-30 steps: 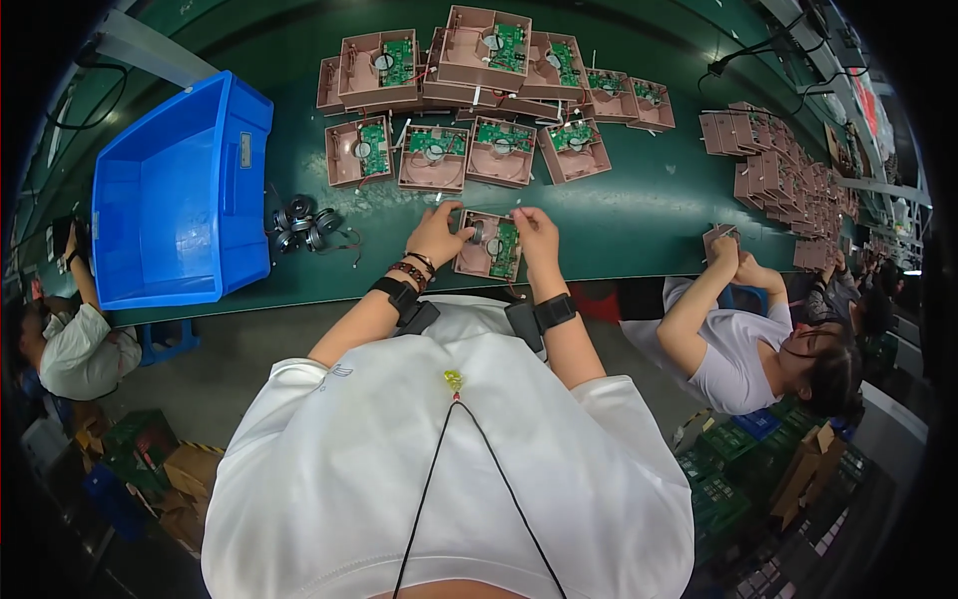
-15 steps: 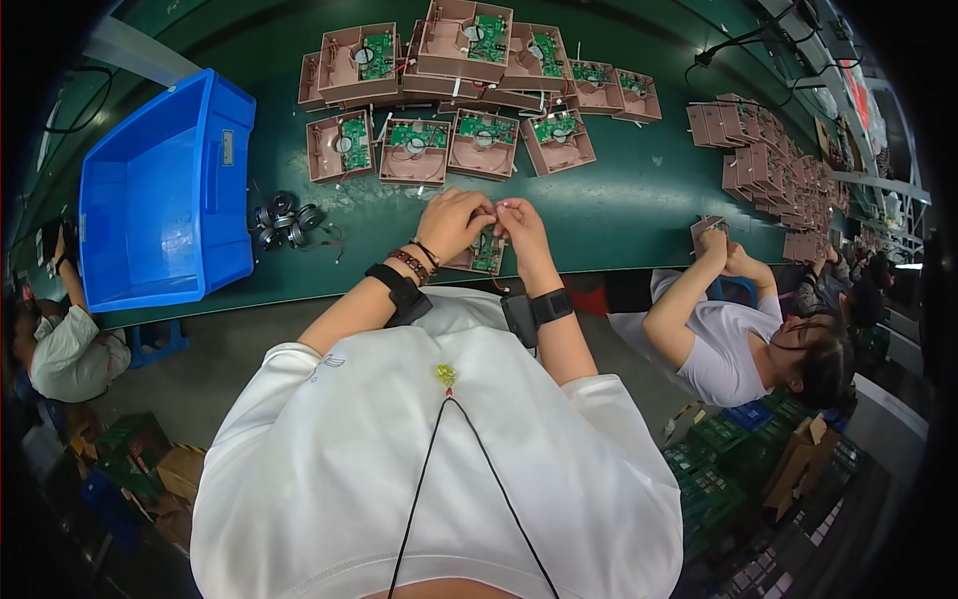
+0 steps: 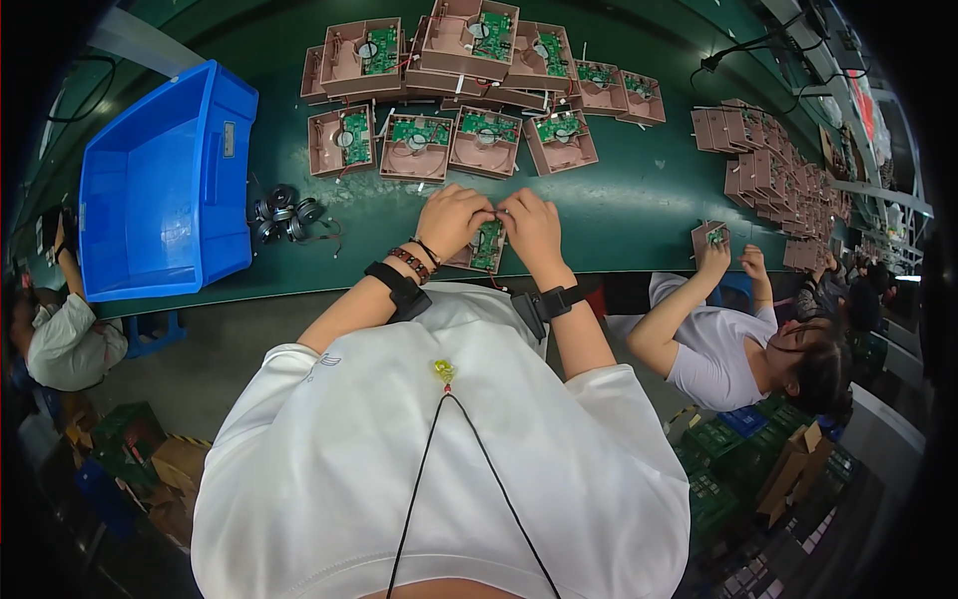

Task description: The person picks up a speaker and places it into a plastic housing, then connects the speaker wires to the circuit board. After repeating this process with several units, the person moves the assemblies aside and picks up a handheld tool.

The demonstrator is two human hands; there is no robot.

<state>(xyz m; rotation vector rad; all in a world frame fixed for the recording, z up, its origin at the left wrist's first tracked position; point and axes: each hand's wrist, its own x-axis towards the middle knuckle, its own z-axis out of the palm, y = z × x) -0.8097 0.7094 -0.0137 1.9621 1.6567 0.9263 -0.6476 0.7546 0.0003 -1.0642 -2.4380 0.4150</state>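
Note:
Close to the table's near edge lies a pinkish-brown plastic housing with a green circuit board (image 3: 486, 246), partly covered by my hands. My left hand (image 3: 452, 222) is over its left side, fingers bent and pressed together. My right hand (image 3: 532, 232) meets it from the right, its thumb and fingertips pinched near the left fingertips. What the two hands grip between them is too small and hidden to make out.
Several similar open housings (image 3: 484, 145) stand in rows and stacks beyond my hands. To the left are a blue plastic bin (image 3: 150, 215) and a cluster of small round black speakers with wires (image 3: 287, 215). A co-worker (image 3: 723, 344) handles a housing at right, near stacked housings (image 3: 773, 175).
My right hand has turned, its knuckles now raised, and its wrist has shifted slightly right. My left hand stays nearly in place. The co-worker's hands at right have moved apart.

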